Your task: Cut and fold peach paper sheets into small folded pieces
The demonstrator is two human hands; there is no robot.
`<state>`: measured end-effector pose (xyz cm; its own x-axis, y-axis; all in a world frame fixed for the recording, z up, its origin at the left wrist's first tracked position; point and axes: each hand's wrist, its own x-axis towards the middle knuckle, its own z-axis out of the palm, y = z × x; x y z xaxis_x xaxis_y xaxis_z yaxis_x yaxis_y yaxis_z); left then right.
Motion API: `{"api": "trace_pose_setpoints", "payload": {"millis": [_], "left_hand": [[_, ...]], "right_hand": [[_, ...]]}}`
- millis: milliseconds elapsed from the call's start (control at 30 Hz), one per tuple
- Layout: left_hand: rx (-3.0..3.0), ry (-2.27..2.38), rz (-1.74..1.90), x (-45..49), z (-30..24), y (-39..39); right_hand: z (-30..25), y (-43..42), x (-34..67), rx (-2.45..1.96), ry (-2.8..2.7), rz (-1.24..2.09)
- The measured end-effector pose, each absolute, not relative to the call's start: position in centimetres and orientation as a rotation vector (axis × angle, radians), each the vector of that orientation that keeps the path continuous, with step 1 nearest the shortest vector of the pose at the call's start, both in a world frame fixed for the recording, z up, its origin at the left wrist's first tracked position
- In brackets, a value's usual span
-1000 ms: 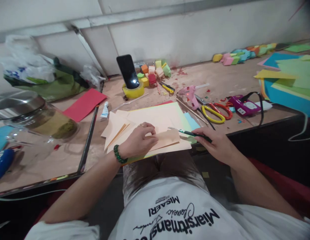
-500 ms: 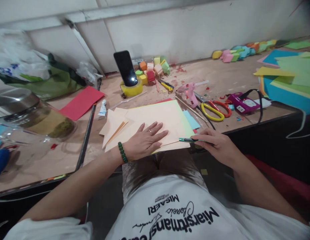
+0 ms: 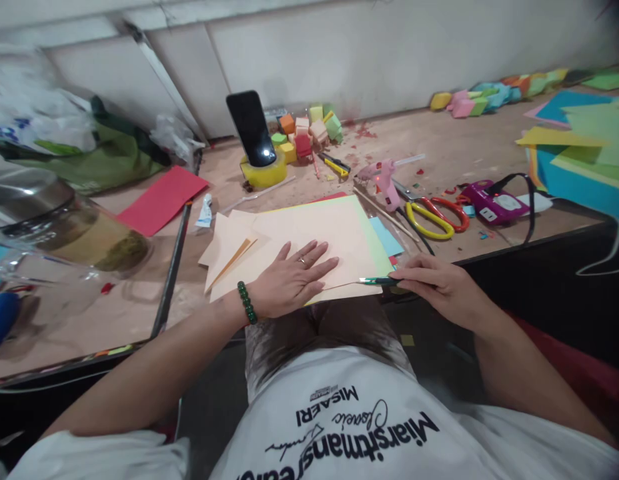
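Hands over a paper pile, seen by someone standing close by. The pale paper (image 3: 289, 230) lies at the near edge of the surface (image 3: 489, 147), before the person's lap; a light green sheet (image 3: 372, 243) shows beneath it at the right. The left hand (image 3: 293, 279) presses down flat, fingers spread, gripping nothing. The right hand (image 3: 436, 288) has its fingers closed around a slim knife (image 3: 382, 281), its tip pointing left at the end of a thin paper edge. Whether the blade sits under or upon that edge cannot be told. The step appears to be a slit along this line. For a clean cut, the blade is best held low and drawn evenly, with the left palm bearing firmly beside the line; the left fingers near the blade's path should be tucked clear of it.
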<state>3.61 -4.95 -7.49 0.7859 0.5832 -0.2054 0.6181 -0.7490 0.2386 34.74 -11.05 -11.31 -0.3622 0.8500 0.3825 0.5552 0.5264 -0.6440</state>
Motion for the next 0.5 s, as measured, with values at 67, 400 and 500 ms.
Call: {"api": "trace_pose_setpoints", "payload": {"millis": [67,400,500], "left_hand": [[2.678,0.929,-0.189,3.69,-7.39,-4.98],[2.680,0.938,-0.197,3.67,-7.48,-4.98],[2.675,0.937,-0.162,3.62,-7.53,-5.01]], "right_hand": [[-11.25,-11.07,34.67,-1.147,-2.059,0.523],[-11.26,-11.11,34.33,-1.137,-2.060,0.504],[-11.19,-11.38,34.19,-1.146,-2.064,0.509]]}}
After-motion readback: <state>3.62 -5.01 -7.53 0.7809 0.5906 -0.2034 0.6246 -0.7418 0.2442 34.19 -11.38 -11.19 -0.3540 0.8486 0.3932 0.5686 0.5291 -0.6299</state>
